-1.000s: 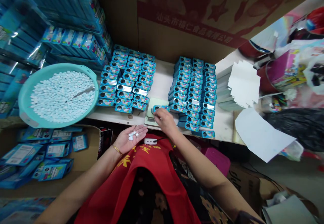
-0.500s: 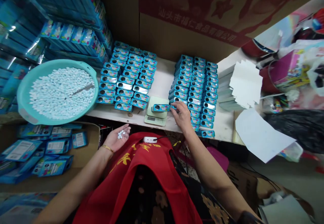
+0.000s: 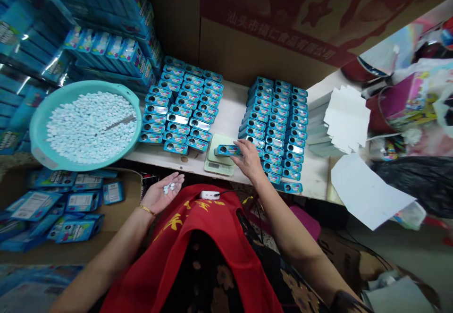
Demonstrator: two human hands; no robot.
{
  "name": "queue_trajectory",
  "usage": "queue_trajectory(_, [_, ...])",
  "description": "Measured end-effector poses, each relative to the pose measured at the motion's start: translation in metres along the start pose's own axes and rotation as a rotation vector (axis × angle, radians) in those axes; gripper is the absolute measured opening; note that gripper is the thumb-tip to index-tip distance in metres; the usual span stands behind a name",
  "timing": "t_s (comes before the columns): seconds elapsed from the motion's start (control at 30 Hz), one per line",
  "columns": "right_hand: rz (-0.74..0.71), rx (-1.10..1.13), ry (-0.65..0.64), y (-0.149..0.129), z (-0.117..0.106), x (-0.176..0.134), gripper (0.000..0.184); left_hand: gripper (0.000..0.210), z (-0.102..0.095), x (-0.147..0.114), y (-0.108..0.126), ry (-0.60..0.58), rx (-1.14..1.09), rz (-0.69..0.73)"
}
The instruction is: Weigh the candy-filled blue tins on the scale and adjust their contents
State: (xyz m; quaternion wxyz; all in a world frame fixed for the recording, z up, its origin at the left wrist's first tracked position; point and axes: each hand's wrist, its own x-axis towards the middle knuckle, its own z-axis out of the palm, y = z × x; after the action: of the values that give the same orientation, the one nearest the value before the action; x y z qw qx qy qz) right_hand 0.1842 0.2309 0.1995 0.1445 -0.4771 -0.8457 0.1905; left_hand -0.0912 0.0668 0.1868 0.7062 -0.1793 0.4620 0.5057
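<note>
My left hand (image 3: 159,194) is palm up, holding several small pale candies (image 3: 169,188) in its hollow. On a pale green kitchen scale (image 3: 219,166) rests a slim blue tin (image 3: 226,150), its end with a dark round spot facing left. My right hand (image 3: 248,159) has thumb and fingers around the tin's right end, partly covering it. Left of the scale stand rows of similar blue tins (image 3: 177,122); to its right is another block of tins (image 3: 274,124). A turquoise basin (image 3: 37,145) full of pale candies, with a metal utensil (image 3: 120,122) in it, is at the left.
Wrapped stacks of blue boxes (image 3: 109,1) rise at the back left. A large cardboard carton (image 3: 269,53) walls off the back. Below the basin, an open carton (image 3: 123,199) holds loose blue packs (image 3: 81,202). White card sheets (image 3: 348,117) are stacked on the right.
My right hand has moved slightly left, its fingers now around the end of the tin on the scale. My left hand keeps the candies in its palm. The view has shifted a little.
</note>
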Motion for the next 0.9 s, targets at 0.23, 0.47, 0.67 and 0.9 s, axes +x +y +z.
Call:
queue_trajectory(0.23, [0.018, -0.086, -0.082, -0.008, 0.002, 0.007, 0.049, 0.032, -0.009, -0.003, 0.0, -0.016, -0.008, 0.008])
queue_trajectory(0.47, [-0.054, -0.262, -0.251, -0.033, -0.007, 0.007, 0.036, 0.029, -0.02, -0.007, -0.004, 0.04, -0.075, 0.03])
queue_trajectory(0.67, [-0.305, -0.061, -0.395, -0.119, 0.019, 0.004, 0.032, 0.027, -0.035, -0.017, -0.003, 0.056, -0.157, 0.062])
queue_trajectory(0.9, [-0.373, -0.036, -0.303, -0.22, 0.104, 0.078, 0.02, 0.019, -0.03, -0.002, 0.041, 0.075, -0.14, 0.254])
